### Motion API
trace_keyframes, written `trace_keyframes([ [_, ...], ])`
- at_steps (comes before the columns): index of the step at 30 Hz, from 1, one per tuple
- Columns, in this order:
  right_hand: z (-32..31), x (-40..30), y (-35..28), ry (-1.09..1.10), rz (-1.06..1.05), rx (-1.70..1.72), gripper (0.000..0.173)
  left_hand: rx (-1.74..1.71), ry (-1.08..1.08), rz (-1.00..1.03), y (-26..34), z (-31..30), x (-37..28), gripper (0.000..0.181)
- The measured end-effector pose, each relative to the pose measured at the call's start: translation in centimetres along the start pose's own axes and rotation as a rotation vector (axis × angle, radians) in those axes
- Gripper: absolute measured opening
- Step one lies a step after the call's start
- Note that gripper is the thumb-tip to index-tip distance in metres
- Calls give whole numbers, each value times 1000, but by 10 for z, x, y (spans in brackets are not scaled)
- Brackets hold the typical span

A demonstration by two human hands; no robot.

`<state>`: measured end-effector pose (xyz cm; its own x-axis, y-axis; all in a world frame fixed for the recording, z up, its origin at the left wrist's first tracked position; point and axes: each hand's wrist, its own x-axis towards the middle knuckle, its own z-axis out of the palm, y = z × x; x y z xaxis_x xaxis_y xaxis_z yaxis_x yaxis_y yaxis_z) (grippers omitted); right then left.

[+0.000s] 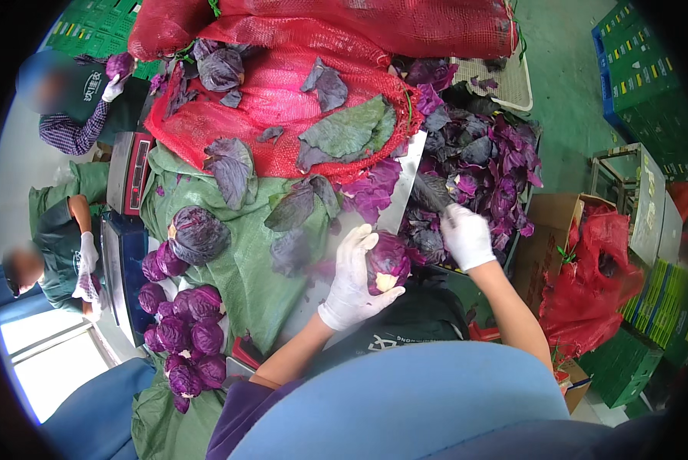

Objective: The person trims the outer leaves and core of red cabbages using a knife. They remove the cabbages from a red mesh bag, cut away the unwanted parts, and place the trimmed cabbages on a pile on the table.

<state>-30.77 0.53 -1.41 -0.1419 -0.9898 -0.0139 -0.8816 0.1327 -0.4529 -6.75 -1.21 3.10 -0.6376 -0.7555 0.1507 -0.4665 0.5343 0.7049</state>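
Note:
My gloved left hand cradles a trimmed red cabbage, its pale cut stem facing me. To the right, my gloved right hand pinches a dark, blurred cabbage leaf over a heap of discarded purple leaves. Beyond my left hand, loose outer leaves lie on a green woven sack. An untrimmed red cabbage rests on that sack, and several smaller, trimmed red cabbages are piled beside it.
Red mesh sacks lie across the far side, one spread flat under leaves. Two co-workers stand at left by a scale. At right are a cardboard box and stacked green crates.

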Motion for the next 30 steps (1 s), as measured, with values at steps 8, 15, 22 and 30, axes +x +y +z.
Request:
trace_keyframes([
  [8, 1, -18, -43, -362, 55, 713, 62, 3, -44, -41, -19, -22, 4, 92],
  [15, 7, -23, -62, -148, 99, 380, 21, -50, 249, -339, -1, 16, -6, 99],
  [22, 23, -21, 36, 59, 366, 288, 35, -87, 119, -209, -12, 7, -1, 102],
  [30, -12, -49, -53, 42, -158, 257, 63, -47, 99, -50, -22, -1, 16, 93],
])
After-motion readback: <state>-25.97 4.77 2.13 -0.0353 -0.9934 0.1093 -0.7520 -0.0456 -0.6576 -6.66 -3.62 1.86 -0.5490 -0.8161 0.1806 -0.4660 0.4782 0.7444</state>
